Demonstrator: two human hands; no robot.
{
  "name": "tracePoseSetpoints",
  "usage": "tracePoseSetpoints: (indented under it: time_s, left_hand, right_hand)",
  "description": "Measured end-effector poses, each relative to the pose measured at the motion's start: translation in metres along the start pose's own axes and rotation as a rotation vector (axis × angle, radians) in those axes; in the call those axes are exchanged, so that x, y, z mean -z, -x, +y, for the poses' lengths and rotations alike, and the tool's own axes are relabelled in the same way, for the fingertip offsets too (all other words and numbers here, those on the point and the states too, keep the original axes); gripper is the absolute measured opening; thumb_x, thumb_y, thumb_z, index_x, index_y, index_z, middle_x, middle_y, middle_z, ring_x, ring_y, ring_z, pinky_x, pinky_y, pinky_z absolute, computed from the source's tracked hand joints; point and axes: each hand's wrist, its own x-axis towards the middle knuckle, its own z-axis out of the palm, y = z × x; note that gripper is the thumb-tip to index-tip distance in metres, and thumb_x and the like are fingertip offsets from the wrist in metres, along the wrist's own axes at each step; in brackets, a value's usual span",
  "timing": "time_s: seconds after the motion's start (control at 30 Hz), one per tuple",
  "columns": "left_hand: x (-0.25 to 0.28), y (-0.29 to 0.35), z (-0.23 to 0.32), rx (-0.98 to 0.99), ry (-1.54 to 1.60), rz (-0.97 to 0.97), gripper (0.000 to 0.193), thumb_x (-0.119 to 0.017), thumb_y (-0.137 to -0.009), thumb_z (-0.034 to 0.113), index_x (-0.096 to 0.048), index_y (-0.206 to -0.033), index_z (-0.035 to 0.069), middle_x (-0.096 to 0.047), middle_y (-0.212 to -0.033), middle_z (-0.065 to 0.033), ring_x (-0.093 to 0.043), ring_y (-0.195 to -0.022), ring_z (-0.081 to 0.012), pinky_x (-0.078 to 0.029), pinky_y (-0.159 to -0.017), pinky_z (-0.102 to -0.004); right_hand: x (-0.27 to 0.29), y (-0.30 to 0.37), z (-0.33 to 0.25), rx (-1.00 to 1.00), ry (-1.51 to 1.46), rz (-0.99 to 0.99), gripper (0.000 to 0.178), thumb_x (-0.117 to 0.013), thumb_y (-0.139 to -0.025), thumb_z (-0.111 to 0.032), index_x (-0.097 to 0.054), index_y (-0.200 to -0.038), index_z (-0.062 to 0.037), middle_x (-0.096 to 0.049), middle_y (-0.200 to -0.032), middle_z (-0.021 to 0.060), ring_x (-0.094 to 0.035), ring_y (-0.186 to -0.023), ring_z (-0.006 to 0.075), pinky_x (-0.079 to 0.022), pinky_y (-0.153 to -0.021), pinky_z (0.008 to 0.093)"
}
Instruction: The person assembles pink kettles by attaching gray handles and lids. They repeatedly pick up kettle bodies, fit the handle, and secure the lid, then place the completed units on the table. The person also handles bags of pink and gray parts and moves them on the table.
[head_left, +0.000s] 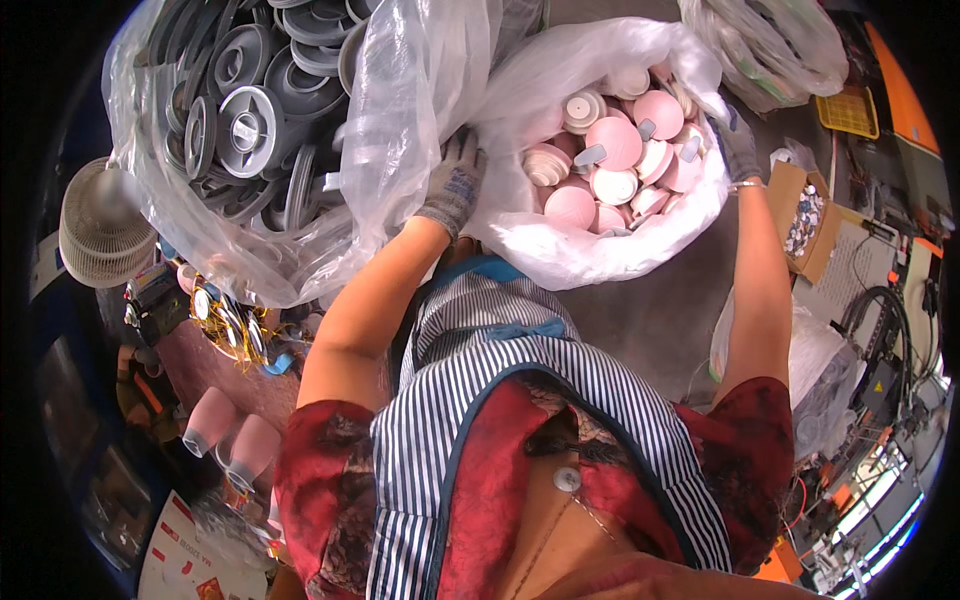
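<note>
A translucent plastic bag full of round pink and white plastic parts, several with grey tabs, stands in front of me between my two hands. My left hand, in a grey knit glove, lies against the bag's left side with its fingers stretched out. At the right side my right hand, also gloved, rests along the outside of the bag. Its fingers are partly hidden but look extended upward. Left of my left hand stands a larger clear bag holding grey round plastic discs.
At the left are a white fan and a pinkish table with wired parts and pink cups. To the right sit a cardboard box of small parts, a yellow basket and black cables. Another plastic bag lies at the far right.
</note>
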Motion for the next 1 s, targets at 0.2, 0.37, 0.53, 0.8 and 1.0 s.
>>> tracePoseSetpoints:
  time_s: [0.2, 0.37, 0.53, 0.8, 1.0]
  left_hand:
    - [-0.015, 0.012, 0.021, -0.062, 0.074, 0.114, 0.045, -0.054, -0.088, 0.015, -0.058, -0.132, 0.011, -0.046, -0.147, -0.0151, -0.041, -0.138, -0.0348, -0.031, -0.118, -0.0462]
    - [-0.002, 0.050, 0.065, -0.327, 0.278, 0.016, 0.035, -0.054, -0.087, 0.021, -0.068, -0.119, 0.014, -0.069, -0.112, -0.0105, -0.053, -0.128, -0.0280, -0.020, -0.123, -0.0513]
    - [-0.032, 0.101, 0.032, -0.108, 0.148, -0.016, 0.023, -0.055, -0.083, 0.020, -0.073, -0.092, 0.011, -0.069, -0.098, -0.0078, -0.059, -0.111, -0.0262, -0.023, -0.122, -0.0478]
    - [-0.054, 0.078, 0.033, -0.035, -0.051, -0.190, 0.028, -0.056, -0.085, 0.023, -0.072, -0.107, 0.016, -0.069, -0.112, -0.0077, -0.056, -0.120, -0.0274, -0.028, -0.118, -0.0459]
    - [-0.068, 0.054, 0.020, 0.025, 0.037, -0.268, 0.027, -0.059, -0.084, 0.023, -0.069, -0.110, 0.022, -0.067, -0.116, -0.0040, -0.055, -0.123, -0.0268, -0.033, -0.115, -0.0467]
  right_hand:
    - [0.003, 0.044, -0.017, 0.073, -0.315, 0.113, 0.093, -0.079, -0.082, -0.046, -0.037, -0.149, 0.0025, -0.050, -0.146, 0.0208, -0.047, -0.134, 0.0299, -0.036, -0.111, 0.0361]
    - [-0.016, 0.073, -0.019, -0.287, -0.401, -0.002, 0.079, -0.078, -0.085, -0.039, -0.046, -0.145, 0.0015, -0.056, -0.138, 0.0153, -0.053, -0.124, 0.0237, -0.040, -0.106, 0.0346]
    - [-0.045, 0.095, -0.029, -0.332, -0.548, 0.090, 0.075, -0.077, -0.086, -0.039, -0.050, -0.141, 0.0049, -0.060, -0.132, 0.0128, -0.058, -0.112, 0.0229, -0.045, -0.100, 0.0330]
    - [-0.111, 0.066, -0.002, -0.307, -0.435, 0.232, 0.077, -0.074, -0.085, -0.048, -0.056, -0.133, 0.0102, -0.063, -0.128, 0.0211, -0.061, -0.114, 0.0294, -0.046, -0.099, 0.0371]
    - [-0.099, 0.047, -0.001, -0.404, -0.455, 0.115, 0.095, -0.077, -0.076, -0.059, -0.053, -0.136, 0.0111, -0.062, -0.131, 0.0207, -0.060, -0.117, 0.0274, -0.046, -0.099, 0.0354]
